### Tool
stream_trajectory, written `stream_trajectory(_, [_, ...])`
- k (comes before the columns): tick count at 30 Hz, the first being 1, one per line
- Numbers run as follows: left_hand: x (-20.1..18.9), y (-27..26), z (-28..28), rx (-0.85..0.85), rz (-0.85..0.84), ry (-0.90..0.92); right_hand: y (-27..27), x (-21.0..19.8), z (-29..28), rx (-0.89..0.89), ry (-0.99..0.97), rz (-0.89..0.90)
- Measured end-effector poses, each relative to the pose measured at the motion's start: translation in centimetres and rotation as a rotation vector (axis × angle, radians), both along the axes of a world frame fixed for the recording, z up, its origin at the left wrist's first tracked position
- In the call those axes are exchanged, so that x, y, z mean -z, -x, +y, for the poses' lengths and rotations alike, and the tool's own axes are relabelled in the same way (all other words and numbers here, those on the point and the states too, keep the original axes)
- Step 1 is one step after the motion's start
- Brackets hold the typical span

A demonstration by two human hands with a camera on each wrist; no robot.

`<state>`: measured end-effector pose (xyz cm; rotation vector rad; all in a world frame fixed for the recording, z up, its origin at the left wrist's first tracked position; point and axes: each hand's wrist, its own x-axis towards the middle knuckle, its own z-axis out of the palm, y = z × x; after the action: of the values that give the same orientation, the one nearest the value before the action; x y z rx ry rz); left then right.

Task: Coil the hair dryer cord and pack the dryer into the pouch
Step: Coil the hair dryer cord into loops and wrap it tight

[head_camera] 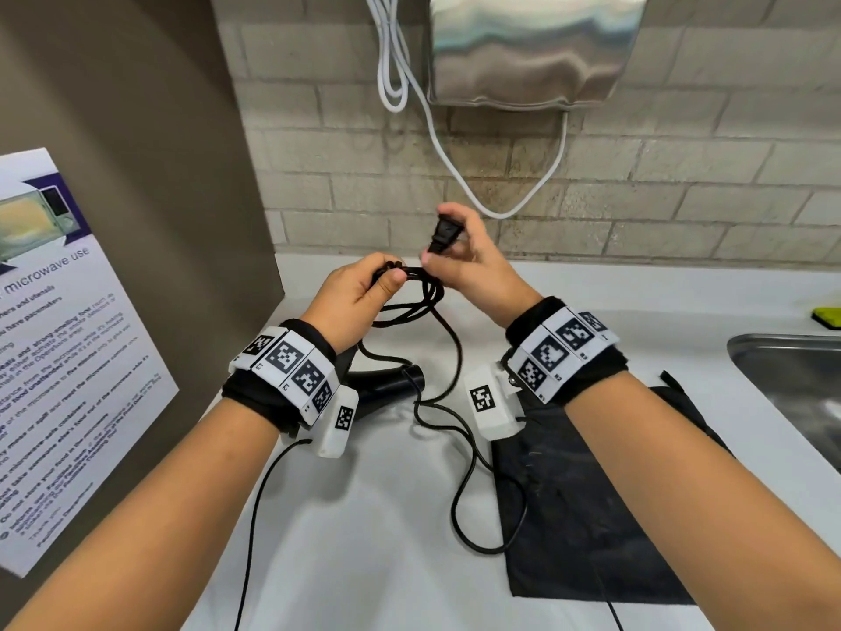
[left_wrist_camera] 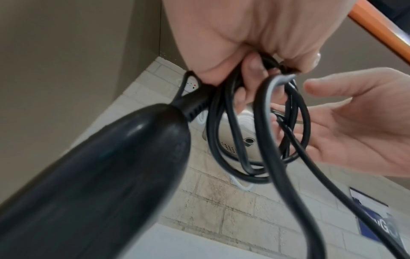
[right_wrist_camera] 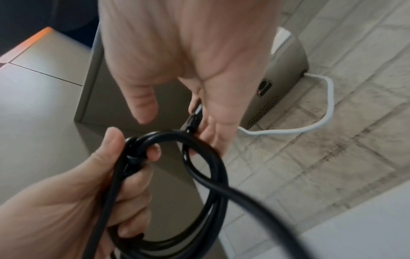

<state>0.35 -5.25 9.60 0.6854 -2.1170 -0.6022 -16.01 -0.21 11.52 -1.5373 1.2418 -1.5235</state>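
My left hand (head_camera: 364, 293) grips a bundle of black cord loops (head_camera: 416, 298) above the white counter. My right hand (head_camera: 459, 261) pinches the cord's black plug (head_camera: 443, 236) just right of the bundle. The black hair dryer (head_camera: 382, 389) lies on the counter below my left wrist, partly hidden by it, and loose cord (head_camera: 459, 485) trails from it. In the left wrist view the dryer handle (left_wrist_camera: 106, 175) fills the lower left and the coils (left_wrist_camera: 261, 131) hang from my fingers. The right wrist view shows the coil (right_wrist_camera: 204, 175) between both hands. A flat black pouch (head_camera: 591, 507) lies under my right forearm.
A steel hand dryer (head_camera: 532, 47) with a white cable (head_camera: 432, 129) hangs on the tiled wall ahead. A grey panel with a microwave notice (head_camera: 68, 357) stands at the left. A steel sink (head_camera: 796, 393) is set in the counter at the right, with a yellow-green object (head_camera: 828, 317) behind it.
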Motion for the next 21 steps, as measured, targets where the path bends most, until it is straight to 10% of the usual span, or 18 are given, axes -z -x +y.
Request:
stream_trajectory(10, [0.1, -0.5, -0.7, 0.04, -0.013, 0.016, 6.5, 2.5, 1.0, 0.526, 0.202, -0.064])
stream_trajectory(21, [0.5, -0.1, -1.1, 0.093, 0.033, -0.041, 14.0, 10.9, 4.9, 0.84, -0.471, 0.45])
